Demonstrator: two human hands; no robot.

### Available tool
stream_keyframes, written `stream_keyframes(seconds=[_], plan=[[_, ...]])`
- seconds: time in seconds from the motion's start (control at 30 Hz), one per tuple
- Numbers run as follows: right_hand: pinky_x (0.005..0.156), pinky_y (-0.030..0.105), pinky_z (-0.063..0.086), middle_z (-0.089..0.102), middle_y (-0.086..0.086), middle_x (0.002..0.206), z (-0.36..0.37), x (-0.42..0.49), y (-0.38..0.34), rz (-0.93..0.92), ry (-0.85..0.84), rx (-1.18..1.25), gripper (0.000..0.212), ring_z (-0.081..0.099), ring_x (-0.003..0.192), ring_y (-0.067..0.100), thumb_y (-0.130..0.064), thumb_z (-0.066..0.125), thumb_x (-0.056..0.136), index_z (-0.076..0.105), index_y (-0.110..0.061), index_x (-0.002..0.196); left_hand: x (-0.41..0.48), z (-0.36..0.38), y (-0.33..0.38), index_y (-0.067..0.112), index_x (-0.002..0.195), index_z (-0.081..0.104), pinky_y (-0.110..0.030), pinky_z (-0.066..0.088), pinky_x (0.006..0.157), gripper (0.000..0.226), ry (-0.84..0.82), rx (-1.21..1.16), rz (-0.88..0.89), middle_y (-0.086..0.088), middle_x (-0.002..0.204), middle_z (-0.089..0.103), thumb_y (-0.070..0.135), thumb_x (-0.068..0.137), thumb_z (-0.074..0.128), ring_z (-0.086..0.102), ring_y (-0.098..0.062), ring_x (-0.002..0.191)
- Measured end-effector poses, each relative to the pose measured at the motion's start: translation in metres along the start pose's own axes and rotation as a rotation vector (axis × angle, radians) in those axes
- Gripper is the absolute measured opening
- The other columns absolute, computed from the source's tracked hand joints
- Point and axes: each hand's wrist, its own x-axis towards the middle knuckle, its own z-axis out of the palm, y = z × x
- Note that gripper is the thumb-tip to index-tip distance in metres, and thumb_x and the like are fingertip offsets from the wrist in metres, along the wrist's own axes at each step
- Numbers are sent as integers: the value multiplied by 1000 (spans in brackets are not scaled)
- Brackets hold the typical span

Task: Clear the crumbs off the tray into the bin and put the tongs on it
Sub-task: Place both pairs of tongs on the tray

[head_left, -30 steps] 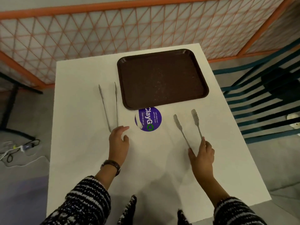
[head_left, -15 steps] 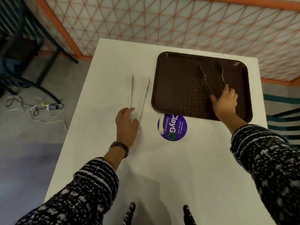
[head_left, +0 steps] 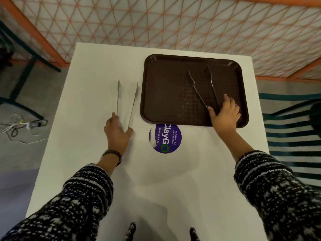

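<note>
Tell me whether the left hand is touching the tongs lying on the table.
Touching. In the head view the left hand lies over the hinge end of the tongs on the table, fingertips against both arms.

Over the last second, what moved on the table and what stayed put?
The right hand carried the right tongs from the bare table onto the brown tray, where it holds their handle end. The left hand closed in on the left tongs, fingers now at both arms. Those tongs, the tray and the purple sticker kept their places on the white table.
</note>
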Motion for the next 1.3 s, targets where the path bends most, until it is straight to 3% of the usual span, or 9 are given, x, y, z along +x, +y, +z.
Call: stream_keyframes(seconds=[0.13,0.23,0.4,0.57,0.77,1.0,1.3], plan=[[109,50,22,34,15,147,-8,-25,26,1,14,47,66,31,133,35,-37,57,88,30,-13,144,-3,16,36,10,144,28,-26,42,94,79,130,-152,33,-11,134,40,13,78,70,46,-28,115],[109,49,24,35,12,147,-7,-38,46,17,-10,61,62,32,133,33,-36,56,89,33,-15,143,0,39,71,8,143,30,-17,39,89,78,119,-203,52,-13,130,42,14,76,69,47,-24,112],[109,46,28,38,9,144,-4,-43,61,33,-24,67,59,36,131,31,-37,56,89,36,-17,141,10,83,108,12,141,35,-42,41,104,77,23,-145,75,-12,130,44,24,73,69,47,-26,119],[110,45,29,39,8,144,-3,-28,54,21,6,114,60,35,131,30,-37,57,89,37,-16,140,19,113,123,7,142,31,-40,35,107,77,-12,-61,76,-16,136,41,20,76,68,40,-31,125],[113,45,24,32,7,150,10,13,27,-43,-78,127,75,29,137,28,-50,58,84,28,-17,144,23,128,117,6,145,26,-40,29,109,79,-7,5,72,-17,141,36,19,78,67,34,-32,128],[120,42,-1,22,4,155,34,27,15,-172,-161,137,68,15,145,19,-30,55,89,22,-18,147,31,140,116,12,147,19,-48,21,112,87,8,123,57,-14,149,26,32,78,68,27,-32,134],[120,38,-2,17,4,157,44,23,-6,-7,-116,257,70,9,147,18,-23,51,93,12,-9,149,29,139,116,12,145,25,-49,19,111,77,27,68,75,-12,147,30,31,82,64,29,-31,133]])
